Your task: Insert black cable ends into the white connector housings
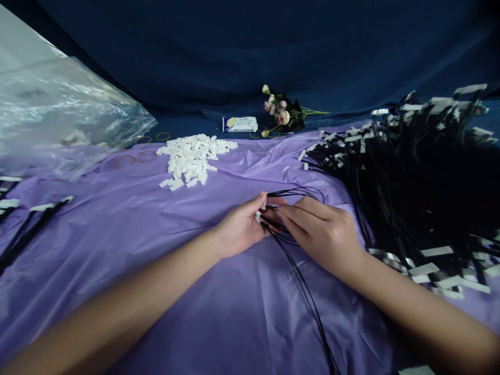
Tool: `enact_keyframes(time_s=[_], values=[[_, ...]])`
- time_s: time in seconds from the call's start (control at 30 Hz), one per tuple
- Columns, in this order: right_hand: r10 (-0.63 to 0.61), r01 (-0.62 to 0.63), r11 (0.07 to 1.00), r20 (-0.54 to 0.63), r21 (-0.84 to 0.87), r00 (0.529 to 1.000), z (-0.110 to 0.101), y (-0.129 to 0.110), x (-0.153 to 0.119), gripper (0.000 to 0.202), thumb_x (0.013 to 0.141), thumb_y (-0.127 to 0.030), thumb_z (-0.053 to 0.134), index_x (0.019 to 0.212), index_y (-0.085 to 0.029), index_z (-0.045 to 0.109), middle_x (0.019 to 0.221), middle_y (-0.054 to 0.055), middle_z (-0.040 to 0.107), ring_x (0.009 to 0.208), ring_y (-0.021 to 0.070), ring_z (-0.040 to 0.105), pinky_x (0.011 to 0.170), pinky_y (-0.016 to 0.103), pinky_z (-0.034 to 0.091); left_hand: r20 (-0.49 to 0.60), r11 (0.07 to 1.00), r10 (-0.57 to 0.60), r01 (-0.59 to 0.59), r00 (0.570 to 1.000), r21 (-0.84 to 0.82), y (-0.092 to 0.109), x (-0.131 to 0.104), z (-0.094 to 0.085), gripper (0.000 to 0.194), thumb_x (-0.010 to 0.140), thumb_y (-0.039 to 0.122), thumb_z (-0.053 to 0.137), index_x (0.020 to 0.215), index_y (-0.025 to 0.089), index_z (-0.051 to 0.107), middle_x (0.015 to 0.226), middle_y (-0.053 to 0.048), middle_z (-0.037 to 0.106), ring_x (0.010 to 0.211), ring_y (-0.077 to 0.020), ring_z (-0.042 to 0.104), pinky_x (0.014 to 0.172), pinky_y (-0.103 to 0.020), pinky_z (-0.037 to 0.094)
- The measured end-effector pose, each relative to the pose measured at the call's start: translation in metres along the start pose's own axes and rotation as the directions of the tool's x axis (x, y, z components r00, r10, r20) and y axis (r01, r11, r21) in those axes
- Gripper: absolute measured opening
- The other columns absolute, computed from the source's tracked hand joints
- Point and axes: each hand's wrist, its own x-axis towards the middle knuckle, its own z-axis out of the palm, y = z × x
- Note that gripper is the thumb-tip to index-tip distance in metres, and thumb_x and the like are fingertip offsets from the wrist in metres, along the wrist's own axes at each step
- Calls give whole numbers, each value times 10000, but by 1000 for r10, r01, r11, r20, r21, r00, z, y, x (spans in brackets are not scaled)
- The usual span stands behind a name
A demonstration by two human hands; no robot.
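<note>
Black wires (307, 284) run from the bottom edge to the frame's centre, where the left hand (242, 225) grips their white ends (258, 217) and the right hand (328, 234) pinches wires just beside; farther, a wire heap (422, 179) at right, white pile (191, 159) upper left of centre, packet (239, 124) and flowers (283, 115) upper centre

No text can be read with certainty. On the small white and blue packet (246, 125), which lies near the far edge of the purple sheet (136, 239), there is some printing: one bigger line and some smaller marks, but the letters are too small and blurred for reading.
</note>
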Motion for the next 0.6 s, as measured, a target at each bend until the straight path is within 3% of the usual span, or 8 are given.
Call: enact_keyframes(time_s=[0.1,0.37,0.6], values=[[-33,32,999,-18,-43,999,1,0,0,125,877,-148,575,875,-171,698,719,7,652,618,105,606,557,253,405,-13,1000,1,-1,1000,-4,0,0,0,325,907,366,499,879,112,700,687,-47,615,677,-123,588,707,-263,436],[-57,46,995,-114,-93,992,6,3,1,76,851,-172,627,838,-186,701,681,-22,656,590,91,597,565,243,410,75,1000,-4,5,997,-19,0,0,-2,321,904,371,502,910,119,700,733,-61,658,706,-144,618,736,-288,449],[-62,56,997,-111,-59,992,8,6,2,68,843,-165,636,893,-179,681,703,-17,651,617,102,599,607,240,444,6,998,1,-1,1000,-56,0,0,0,358,934,364,432,909,119,691,698,-51,626,691,-153,616,729,-313,465]])
